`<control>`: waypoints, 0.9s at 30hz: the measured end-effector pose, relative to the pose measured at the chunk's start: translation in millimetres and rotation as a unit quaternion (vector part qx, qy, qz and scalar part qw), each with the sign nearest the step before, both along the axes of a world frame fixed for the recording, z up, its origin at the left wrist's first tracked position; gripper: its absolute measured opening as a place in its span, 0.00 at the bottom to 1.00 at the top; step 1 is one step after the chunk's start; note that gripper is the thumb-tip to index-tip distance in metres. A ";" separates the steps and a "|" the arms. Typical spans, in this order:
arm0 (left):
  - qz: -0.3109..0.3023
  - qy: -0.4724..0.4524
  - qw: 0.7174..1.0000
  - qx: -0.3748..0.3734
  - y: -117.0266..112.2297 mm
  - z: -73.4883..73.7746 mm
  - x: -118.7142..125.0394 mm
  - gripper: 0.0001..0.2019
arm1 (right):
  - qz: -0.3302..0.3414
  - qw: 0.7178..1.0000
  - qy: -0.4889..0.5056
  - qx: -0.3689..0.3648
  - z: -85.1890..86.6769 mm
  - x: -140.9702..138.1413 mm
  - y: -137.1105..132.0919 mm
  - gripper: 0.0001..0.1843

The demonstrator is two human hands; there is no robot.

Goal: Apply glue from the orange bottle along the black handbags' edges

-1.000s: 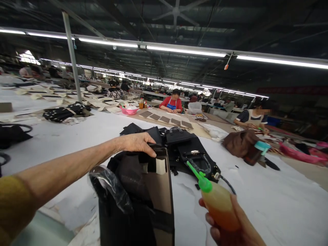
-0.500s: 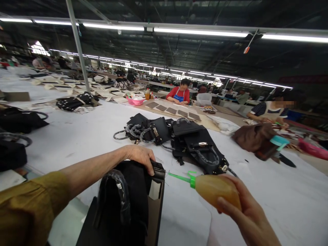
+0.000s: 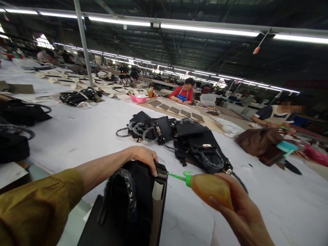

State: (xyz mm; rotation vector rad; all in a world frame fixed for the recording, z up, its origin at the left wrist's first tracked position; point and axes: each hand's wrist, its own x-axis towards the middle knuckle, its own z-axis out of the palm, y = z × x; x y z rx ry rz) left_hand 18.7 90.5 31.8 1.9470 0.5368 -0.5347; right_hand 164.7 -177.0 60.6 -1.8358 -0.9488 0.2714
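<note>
- Black bag point(image 3: 120, 222): at the near edge of the worktop point(image 3: 187, 218), in front of the person, its handle point(image 3: 131, 194) wrapped in clear plastic and arching up.
- Left hand point(image 3: 145, 158): reaches over the bag from the left, its fingers pinched on the dark flap point(image 3: 161, 173) at the bag's far end, with thumb pressed down and little gap showing.
- Squeeze bottle point(image 3: 210, 188): held above the worktop to the right of the bag, tipped nearly level, amber liquid inside.
- Green nozzle point(image 3: 177, 176): points left, its tip right by the flap's edge; whether they touch cannot be told.
- Right hand point(image 3: 239, 200): fingers curled around the bottle's body, thumb along the near side.
- Just beyond, a pile of black bags point(image 3: 166, 129) with plastic-wrapped handles and metal fittings lies on the white surface.
- Right of the pile: a brown bag point(image 3: 258, 140) with a turquoise piece point(image 3: 287, 147) beside it.
- Left and farther back: a dotted black bundle point(image 3: 78, 97).
- Across the worktop: a pink basin point(image 3: 138, 100), and a co-worker in red point(image 3: 176, 93) seated behind flat brown pieces point(image 3: 164, 107).
- Far right: another co-worker in a striped top point(image 3: 265, 113).
</note>
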 end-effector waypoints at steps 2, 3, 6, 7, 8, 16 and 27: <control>-0.003 0.000 1.000 0.005 0.5 -1.8 0.4 0.14 | 0.006 1.000 -0.010 -0.002 0.0 -3.3 1.9 0.24; -0.005 0.001 1.000 0.009 0.7 -2.5 0.5 0.14 | 0.010 1.000 -0.015 -0.001 -0.6 -3.4 2.3 0.23; -0.010 0.001 1.000 0.021 1.2 -4.0 1.0 0.15 | 0.018 1.000 -0.015 0.002 -4.0 -0.4 2.3 0.23; -0.012 0.001 1.000 0.025 1.3 -4.3 1.2 0.15 | 0.020 1.000 -0.012 0.003 -5.2 0.8 2.0 0.23; -0.014 0.001 0.999 0.029 1.5 -4.6 1.4 0.16 | 0.022 1.000 -0.009 0.003 -6.2 1.8 1.7 0.24; -0.015 0.010 0.998 0.054 0.8 -5.0 4.4 0.16 | 0.023 0.999 -0.028 0.010 -12.7 2.1 -0.2 0.23; -0.014 0.008 0.999 0.034 1.6 -10.2 3.7 0.16 | 0.091 0.988 -0.125 0.008 -34.7 12.8 -12.3 0.22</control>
